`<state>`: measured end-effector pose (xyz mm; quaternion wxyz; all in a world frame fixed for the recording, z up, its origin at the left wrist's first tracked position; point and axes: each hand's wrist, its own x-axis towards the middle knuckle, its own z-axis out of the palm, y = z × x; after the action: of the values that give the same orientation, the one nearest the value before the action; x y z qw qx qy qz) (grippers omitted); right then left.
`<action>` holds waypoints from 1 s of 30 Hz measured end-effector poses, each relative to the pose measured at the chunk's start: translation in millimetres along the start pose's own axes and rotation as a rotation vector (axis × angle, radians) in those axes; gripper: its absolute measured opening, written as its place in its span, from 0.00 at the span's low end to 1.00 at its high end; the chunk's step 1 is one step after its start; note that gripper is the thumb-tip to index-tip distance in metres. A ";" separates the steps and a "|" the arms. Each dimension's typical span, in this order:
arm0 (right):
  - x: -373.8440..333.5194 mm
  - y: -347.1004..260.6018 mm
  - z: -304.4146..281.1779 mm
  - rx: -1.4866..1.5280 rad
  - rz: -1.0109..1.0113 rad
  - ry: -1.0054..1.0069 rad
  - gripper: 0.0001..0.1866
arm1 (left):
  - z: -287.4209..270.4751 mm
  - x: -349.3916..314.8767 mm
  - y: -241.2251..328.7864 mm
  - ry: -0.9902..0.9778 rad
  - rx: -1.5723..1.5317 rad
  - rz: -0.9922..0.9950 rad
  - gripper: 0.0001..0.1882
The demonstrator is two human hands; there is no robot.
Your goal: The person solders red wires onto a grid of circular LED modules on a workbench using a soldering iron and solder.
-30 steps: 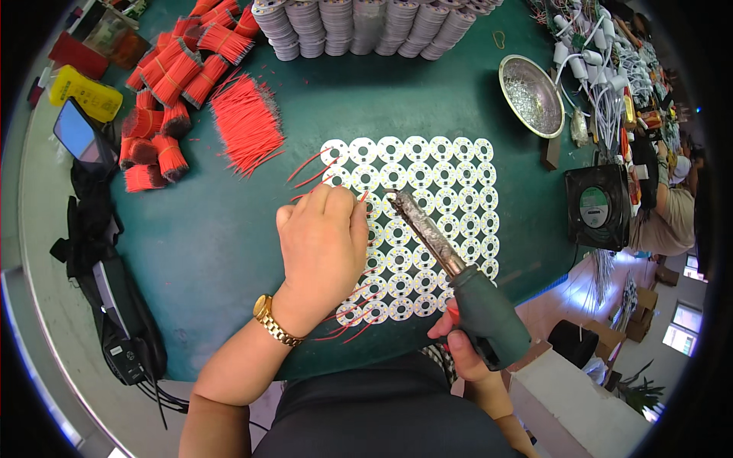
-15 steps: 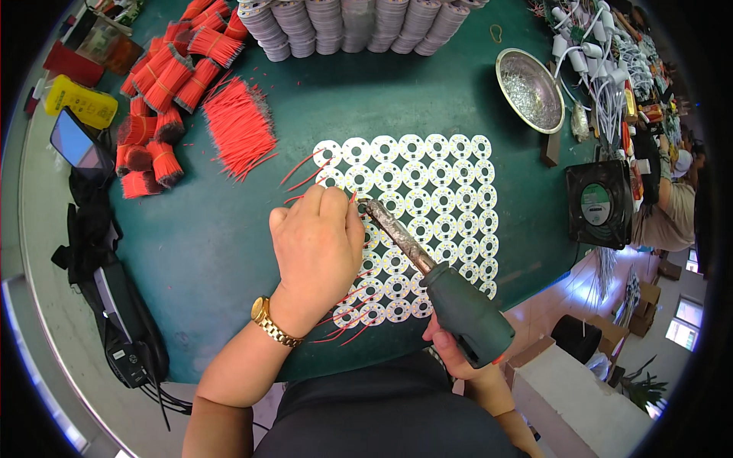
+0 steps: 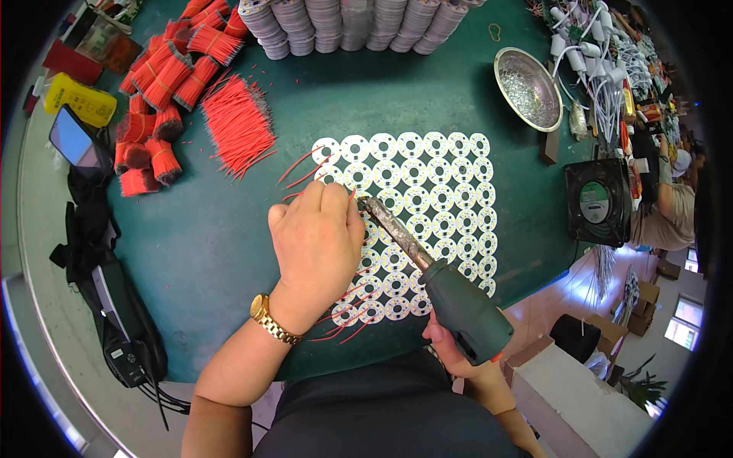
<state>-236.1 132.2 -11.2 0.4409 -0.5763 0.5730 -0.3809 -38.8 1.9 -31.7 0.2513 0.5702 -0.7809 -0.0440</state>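
Note:
My left hand (image 3: 317, 240), with a gold watch at its wrist, is closed in a pinch over the left columns of round white LED boards (image 3: 417, 200). A short red wire (image 3: 353, 194) shows at its fingertips. In my right hand (image 3: 450, 351) is a soldering iron (image 3: 467, 311) with a dark green handle; its tip meets a board beside the left fingertips. Several boards along the left edge have red wires (image 3: 303, 162) lying on them. My left hand hides some boards, and the exact contact at the tip is hard to see.
Loose red wires (image 3: 238, 126) lie at the far left near bundled red wires (image 3: 164, 80). Stacked round boards (image 3: 355, 27) stand at the back. A metal bowl (image 3: 528, 90), a black fan (image 3: 598, 202) and white-corded parts (image 3: 603, 69) are at right; a phone (image 3: 76, 141) is at left.
The view has shifted very slightly. Both hands and the soldering iron keep nearly the same place over the boards.

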 end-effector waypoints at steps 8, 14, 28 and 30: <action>-16.4 16.4 -8.0 0.188 0.017 0.027 0.19 | 0.1 0.6 -1.3 -0.008 0.017 0.008 0.08; 1.6 -12.4 -5.0 0.744 0.094 0.157 0.33 | -4.0 0.0 -2.6 -0.012 0.001 0.006 0.07; 26.8 -4.4 -19.4 0.752 0.096 0.113 0.39 | -45.7 33.2 -11.2 -0.214 -0.477 -0.177 0.04; 34.4 -6.6 -29.0 0.378 -0.042 0.177 0.36 | -38.5 38.2 -10.9 -0.202 -0.489 -0.166 0.05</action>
<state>-259.5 95.6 2.0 0.4811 -0.4594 0.5156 -0.5401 -20.8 -28.4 11.0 0.2977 0.5474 -0.7188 -0.3082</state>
